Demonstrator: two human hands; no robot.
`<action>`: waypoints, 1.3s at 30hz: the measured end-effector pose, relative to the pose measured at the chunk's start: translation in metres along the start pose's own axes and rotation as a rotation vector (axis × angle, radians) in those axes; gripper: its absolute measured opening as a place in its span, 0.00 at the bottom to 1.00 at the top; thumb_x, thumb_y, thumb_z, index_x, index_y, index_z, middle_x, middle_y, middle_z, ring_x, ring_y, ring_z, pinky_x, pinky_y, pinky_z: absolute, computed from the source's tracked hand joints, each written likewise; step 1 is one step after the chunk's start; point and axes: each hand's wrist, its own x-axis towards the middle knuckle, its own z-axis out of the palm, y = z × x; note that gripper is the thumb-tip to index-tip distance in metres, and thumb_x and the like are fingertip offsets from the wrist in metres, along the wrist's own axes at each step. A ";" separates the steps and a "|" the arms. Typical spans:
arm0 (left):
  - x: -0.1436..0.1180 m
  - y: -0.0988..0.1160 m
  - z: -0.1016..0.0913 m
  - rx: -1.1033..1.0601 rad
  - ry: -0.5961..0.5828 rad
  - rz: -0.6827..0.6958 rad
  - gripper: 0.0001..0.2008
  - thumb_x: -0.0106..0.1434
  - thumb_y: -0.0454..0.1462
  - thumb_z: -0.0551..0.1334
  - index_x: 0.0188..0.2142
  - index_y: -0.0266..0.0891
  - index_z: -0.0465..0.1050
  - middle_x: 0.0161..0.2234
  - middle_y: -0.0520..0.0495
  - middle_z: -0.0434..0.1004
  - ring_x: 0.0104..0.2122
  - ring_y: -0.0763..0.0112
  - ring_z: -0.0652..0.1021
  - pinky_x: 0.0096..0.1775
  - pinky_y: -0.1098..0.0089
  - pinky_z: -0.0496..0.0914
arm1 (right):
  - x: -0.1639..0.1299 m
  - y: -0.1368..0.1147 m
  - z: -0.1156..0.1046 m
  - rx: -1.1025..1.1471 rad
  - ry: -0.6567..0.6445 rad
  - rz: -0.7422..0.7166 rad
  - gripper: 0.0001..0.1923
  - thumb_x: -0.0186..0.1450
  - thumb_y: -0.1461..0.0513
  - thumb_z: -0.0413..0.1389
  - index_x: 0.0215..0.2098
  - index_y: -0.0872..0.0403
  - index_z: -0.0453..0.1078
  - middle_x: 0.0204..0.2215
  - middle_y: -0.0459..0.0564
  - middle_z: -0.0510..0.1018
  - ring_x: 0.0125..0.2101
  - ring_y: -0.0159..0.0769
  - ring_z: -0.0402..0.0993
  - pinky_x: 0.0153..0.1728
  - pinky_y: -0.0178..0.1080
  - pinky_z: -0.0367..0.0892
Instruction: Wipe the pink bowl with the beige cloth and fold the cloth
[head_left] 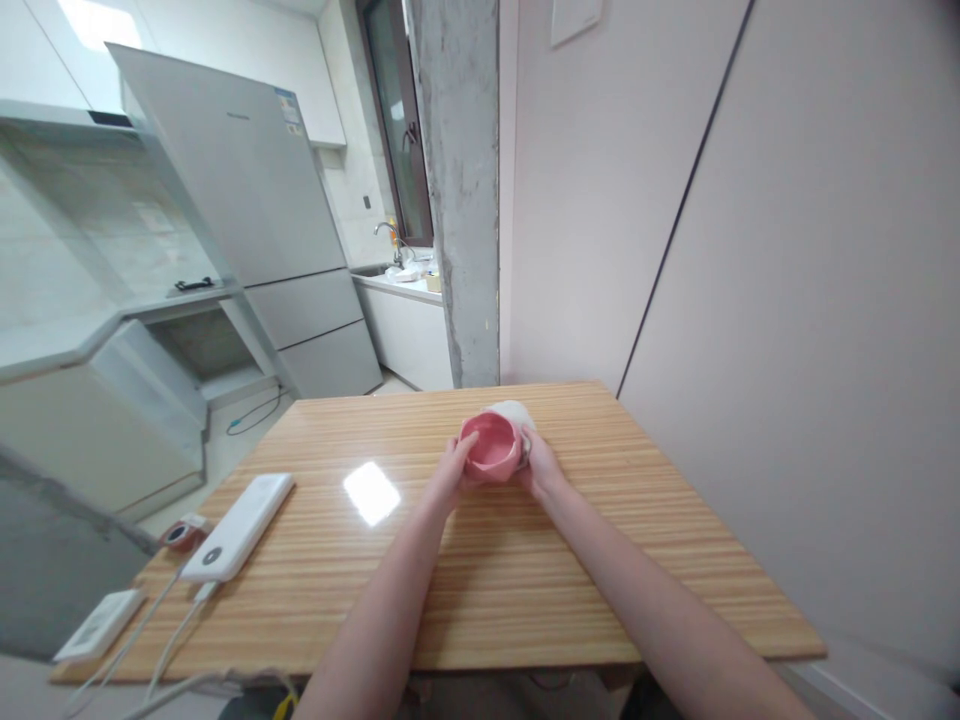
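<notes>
A pink bowl [493, 450] with a wavy rim is tilted so that its inside faces me, over the far half of the wooden table [600, 560]. My left hand [454, 468] is closed on its left side, thumb over the rim. On the other side, my right hand [538, 464] presses a soft white cloth [513, 410] against the bowl's outer wall. The cloth shows behind the bowl and by the right fingers. Most fingers of both hands are hidden behind the bowl and cloth.
At the table's left lie a white power bank [244, 525] with cables, a reddish tape roll [182, 535] and a small white box [101, 625]. A concrete pillar [469, 200] and pale wall panels stand beyond. A fridge [240, 180] and sink are farther back.
</notes>
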 end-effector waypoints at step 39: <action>0.001 0.016 -0.003 -0.160 0.150 0.067 0.18 0.59 0.43 0.62 0.48 0.39 0.71 0.39 0.44 0.78 0.30 0.71 0.77 0.26 0.75 0.68 | -0.014 0.009 0.010 -0.055 -0.136 0.130 0.12 0.66 0.62 0.49 0.36 0.56 0.75 0.33 0.50 0.82 0.37 0.35 0.79 0.38 0.37 0.74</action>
